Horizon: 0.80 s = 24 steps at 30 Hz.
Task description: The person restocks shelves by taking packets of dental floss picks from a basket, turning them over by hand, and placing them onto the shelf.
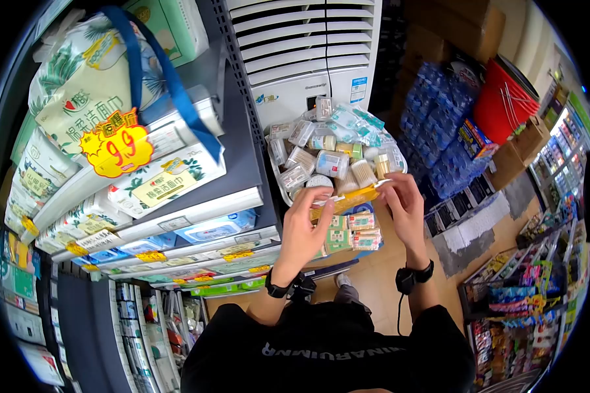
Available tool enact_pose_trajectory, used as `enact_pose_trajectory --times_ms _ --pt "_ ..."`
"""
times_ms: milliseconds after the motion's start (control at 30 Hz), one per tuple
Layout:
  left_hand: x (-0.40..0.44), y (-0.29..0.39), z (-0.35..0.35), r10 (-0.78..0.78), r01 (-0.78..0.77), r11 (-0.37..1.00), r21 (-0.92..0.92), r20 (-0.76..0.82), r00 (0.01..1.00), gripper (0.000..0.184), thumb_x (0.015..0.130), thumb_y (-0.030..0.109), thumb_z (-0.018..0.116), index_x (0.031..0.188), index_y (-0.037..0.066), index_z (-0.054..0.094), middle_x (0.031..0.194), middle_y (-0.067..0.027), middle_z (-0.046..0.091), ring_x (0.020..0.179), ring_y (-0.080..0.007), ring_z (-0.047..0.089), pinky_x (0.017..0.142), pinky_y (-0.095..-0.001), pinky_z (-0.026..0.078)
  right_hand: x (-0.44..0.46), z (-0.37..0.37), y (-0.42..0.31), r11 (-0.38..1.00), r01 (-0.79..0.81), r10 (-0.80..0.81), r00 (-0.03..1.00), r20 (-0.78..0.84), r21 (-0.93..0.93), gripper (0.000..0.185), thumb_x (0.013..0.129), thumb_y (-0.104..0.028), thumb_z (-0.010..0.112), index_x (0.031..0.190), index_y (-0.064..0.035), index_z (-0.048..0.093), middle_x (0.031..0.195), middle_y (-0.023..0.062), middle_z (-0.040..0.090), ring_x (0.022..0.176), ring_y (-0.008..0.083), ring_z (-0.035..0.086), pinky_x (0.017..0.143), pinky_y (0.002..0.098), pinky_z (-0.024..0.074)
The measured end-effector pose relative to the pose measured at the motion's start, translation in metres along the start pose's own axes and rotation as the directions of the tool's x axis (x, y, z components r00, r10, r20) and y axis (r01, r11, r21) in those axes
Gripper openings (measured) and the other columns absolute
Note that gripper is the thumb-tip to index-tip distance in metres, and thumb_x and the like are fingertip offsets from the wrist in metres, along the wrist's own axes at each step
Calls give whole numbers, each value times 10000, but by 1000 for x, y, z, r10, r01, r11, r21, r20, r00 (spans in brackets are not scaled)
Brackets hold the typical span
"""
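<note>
A long yellow packet (pixel 354 198) is stretched between my two hands, above the front edge of a white basket (pixel 273 175). My left hand (pixel 303 223) grips its left end, with the thumb and fingers closed around it. At the other end, the fingers of my right hand (pixel 403 202) pinch the packet near a white tip. What the packet contains cannot be made out. Inside the basket lie several tubs and packs of cotton swabs (pixel 332 164) and clear-and-teal packets (pixel 357 124). Below my hands are stacked small green-and-white packs (pixel 339 240).
Shelves of tissue packs (pixel 167 187) rise close on my left, with a yellow price sign (pixel 118 144). A white air conditioner (pixel 301 59) stands behind the basket. To the right are wrapped blue bottles (pixel 439 124), a red bucket (pixel 505 98) and a snack rack (pixel 531 295).
</note>
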State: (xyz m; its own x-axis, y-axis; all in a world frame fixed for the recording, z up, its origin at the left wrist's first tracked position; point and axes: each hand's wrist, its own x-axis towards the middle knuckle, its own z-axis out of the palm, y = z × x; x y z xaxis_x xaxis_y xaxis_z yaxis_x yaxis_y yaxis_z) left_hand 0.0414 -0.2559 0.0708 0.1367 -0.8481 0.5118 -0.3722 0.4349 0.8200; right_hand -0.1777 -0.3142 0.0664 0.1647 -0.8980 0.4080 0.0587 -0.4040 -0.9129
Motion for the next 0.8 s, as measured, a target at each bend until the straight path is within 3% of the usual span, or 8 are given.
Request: enact_pose_trajectory --times_ms 100,167,267,367,533,567,700,800 --pt "33 3 18 -25 32 995 94 -74 997 201 956 115 633 1130 17 649 1013 -130 700 898 -200 680 773 -311 520 55 -21 12 995 77 -68 991 118 -67 218 988 -74 602 1185 9 562 1006 73 673 887 115 632 812 264 499" --pt "58 -2 31 63 -37 989 144 -182 981 207 950 134 639 1126 26 656 1002 -141 707 882 -208 689 748 -313 522 99 -36 27 974 166 -140 976 166 -157 181 967 -84 635 1116 11 597 992 60 671 862 103 626 781 259 495" --pt "106 -13 40 1 68 966 250 -265 964 216 938 151 647 1122 41 666 975 -147 714 851 -235 697 737 -317 530 173 -52 50 965 232 -205 958 202 -121 156 949 -88 655 1069 6 620 933 38 672 821 94 619 729 249 486" --pt "159 -30 34 106 9 943 334 -323 940 188 910 162 635 1038 26 662 988 -181 697 881 -339 691 760 -404 536 253 -66 80 917 344 -299 928 222 -201 181 940 -105 661 1076 8 626 902 53 693 802 109 644 705 259 491" --pt "257 -50 11 256 102 780 617 -465 848 233 922 178 630 1072 7 675 1071 -202 696 974 -372 677 814 -431 538 357 -65 73 745 484 -423 875 236 -458 272 882 -111 671 1134 -15 633 1037 169 704 908 311 702 815 379 547" --pt "268 -53 8 333 108 719 687 -476 814 225 904 145 642 1067 -6 676 1086 -201 683 975 -384 662 815 -448 532 372 -64 77 745 492 -428 870 243 -450 272 882 -111 671 1134 -15 633 1037 169 704 908 311 702 815 379 547" --pt "296 -62 1 327 152 664 732 -467 822 255 896 146 673 1105 1 680 1166 -170 664 1056 -364 636 881 -442 514 410 -57 83 583 552 -508 820 264 -596 336 879 -80 663 1207 -21 617 1186 198 644 1092 390 612 938 445 503" --pt "309 -78 -6 375 114 575 810 -385 843 293 901 147 681 1170 32 679 1232 -116 645 1173 -316 577 1009 -436 443 426 -51 86 385 623 -654 705 274 -682 384 853 -30 670 1236 -26 632 1181 180 651 1150 395 560 986 451 478"
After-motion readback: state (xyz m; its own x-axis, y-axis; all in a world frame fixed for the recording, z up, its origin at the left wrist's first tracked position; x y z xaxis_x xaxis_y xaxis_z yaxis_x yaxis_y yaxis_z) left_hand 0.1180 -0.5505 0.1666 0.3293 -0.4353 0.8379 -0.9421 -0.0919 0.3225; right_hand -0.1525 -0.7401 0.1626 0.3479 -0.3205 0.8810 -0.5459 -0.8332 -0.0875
